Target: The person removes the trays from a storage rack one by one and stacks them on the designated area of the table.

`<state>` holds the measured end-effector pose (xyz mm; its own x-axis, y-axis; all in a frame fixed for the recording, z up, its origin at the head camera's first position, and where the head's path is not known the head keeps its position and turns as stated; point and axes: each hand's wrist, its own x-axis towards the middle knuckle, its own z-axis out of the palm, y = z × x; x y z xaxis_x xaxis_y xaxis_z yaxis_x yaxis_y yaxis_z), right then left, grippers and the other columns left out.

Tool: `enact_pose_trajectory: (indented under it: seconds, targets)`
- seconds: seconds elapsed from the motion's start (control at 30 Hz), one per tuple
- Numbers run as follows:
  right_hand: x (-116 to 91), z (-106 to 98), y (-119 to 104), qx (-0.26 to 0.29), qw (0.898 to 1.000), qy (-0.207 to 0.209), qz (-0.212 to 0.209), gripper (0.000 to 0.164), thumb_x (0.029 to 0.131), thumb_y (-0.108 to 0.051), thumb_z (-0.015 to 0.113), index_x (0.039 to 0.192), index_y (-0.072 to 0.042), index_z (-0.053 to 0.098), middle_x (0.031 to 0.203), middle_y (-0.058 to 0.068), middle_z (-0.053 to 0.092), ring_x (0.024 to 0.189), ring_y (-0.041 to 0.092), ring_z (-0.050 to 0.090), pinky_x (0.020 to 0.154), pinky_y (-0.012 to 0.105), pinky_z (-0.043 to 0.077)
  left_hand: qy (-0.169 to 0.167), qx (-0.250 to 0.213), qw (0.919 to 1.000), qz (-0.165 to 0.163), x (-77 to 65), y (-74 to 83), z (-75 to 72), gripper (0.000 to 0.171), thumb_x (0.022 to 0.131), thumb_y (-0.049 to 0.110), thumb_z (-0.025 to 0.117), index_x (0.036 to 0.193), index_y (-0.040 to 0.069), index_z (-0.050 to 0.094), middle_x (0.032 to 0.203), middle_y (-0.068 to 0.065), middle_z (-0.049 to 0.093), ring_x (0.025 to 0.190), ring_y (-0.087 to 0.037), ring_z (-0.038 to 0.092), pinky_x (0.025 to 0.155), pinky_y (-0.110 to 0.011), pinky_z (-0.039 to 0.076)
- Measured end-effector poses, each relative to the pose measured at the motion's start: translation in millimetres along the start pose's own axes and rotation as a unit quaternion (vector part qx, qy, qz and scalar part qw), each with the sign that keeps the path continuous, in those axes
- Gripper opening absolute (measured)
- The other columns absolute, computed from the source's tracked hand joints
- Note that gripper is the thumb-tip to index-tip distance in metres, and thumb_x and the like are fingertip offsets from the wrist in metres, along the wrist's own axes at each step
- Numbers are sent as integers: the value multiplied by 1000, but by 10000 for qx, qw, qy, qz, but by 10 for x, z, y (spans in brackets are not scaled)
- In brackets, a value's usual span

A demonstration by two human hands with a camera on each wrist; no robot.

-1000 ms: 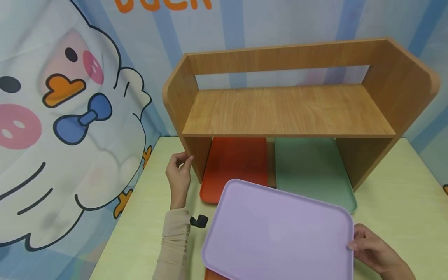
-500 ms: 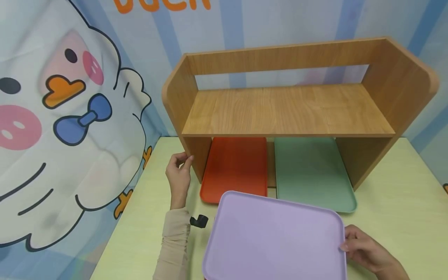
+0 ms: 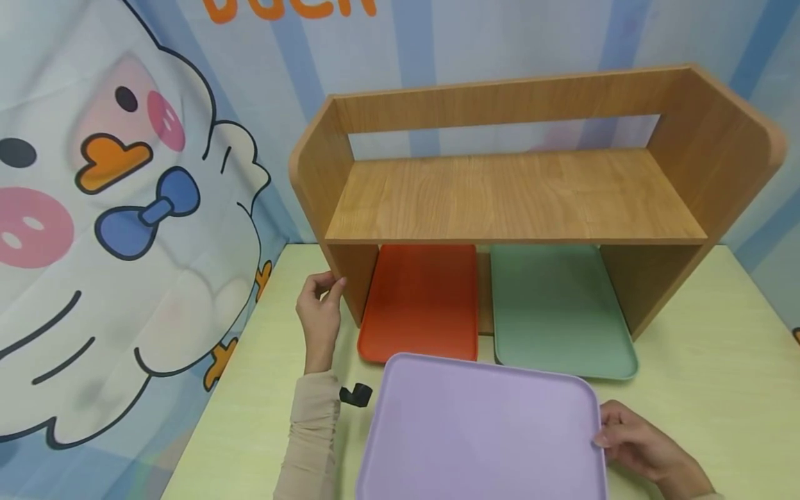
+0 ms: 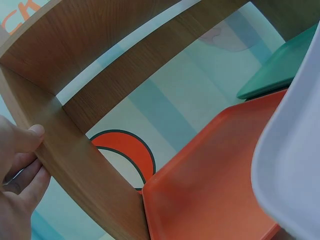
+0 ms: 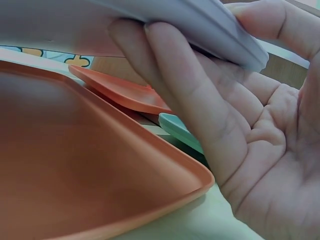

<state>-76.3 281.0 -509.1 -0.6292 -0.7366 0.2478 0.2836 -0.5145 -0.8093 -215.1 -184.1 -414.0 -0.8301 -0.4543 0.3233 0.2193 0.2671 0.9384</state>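
Note:
My right hand [image 3: 646, 444] pinches the right edge of a light purple tray [image 3: 487, 434], thumb on top and fingers underneath. In the right wrist view, the purple tray hangs above an orange-brown tray [image 5: 95, 165] lying on the table; the head view hides that lower tray. My left hand [image 3: 320, 316] holds the front edge of the left side panel of a wooden desktop shelf [image 3: 512, 198], the thumb [image 4: 31, 137] showing on the panel. Beneath the shelf board lie a red-orange tray [image 3: 425, 305] at left and a green tray [image 3: 559, 316] at right, their near ends sticking out.
The pale yellow-green table [image 3: 719, 368] extends on both sides of the shelf. A curtain with a cartoon duck [image 3: 181, 278] hangs behind and to the left. A small black piece [image 3: 356, 395] projects from the left wrist. A narrow gap separates the two trees of tray under the shelf.
The purple tray has shifted left and toward me in my right hand, levelling out slightly. More of the red-orange and green trays shows. The left hand stays on the shelf panel.

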Motion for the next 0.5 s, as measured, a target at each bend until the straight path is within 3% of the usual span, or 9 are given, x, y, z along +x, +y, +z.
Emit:
enact_pose_trajectory:
  seconds: [0.13, 0.17, 0.3, 0.5]
  targets:
    - [0, -1, 12, -105, 9998, 161, 86, 56, 83, 21, 25, 103, -12, 65, 79, -11, 64, 73, 1, 58, 55, 22, 34, 8, -47, 10000, 11, -8, 4, -2, 19, 86, 10, 71, 101, 0, 64, 96, -11, 65, 89, -13, 60, 79, -15, 52]
    - [1, -4, 15, -152, 9997, 200, 77, 56, 84, 21, 25, 103, -13, 65, 78, -11, 62, 71, 1, 56, 53, 24, 29, 8, -40, 10000, 8, -9, 5, -3, 19, 86, 10, 71, 101, 1, 64, 96, -11, 65, 89, -13, 60, 79, -15, 52]
    - [-2, -27, 24, -110, 9996, 182, 158, 57, 84, 21, 23, 106, -13, 64, 87, -14, 67, 77, 0, 61, 64, 17, 44, 0, -16, 10000, -12, -8, 4, -4, 20, 86, 11, 70, 102, 1, 64, 97, -11, 65, 90, -13, 59, 79, -16, 52]
    - [15, -59, 48, -5, 9996, 100, 245, 58, 84, 21, 23, 104, -12, 65, 87, -13, 67, 78, 1, 62, 67, 17, 46, -43, -21, 9999, -91, 2, -7, -9, 23, 86, 14, 71, 103, 0, 63, 99, -13, 64, 92, -15, 59, 81, -16, 51]
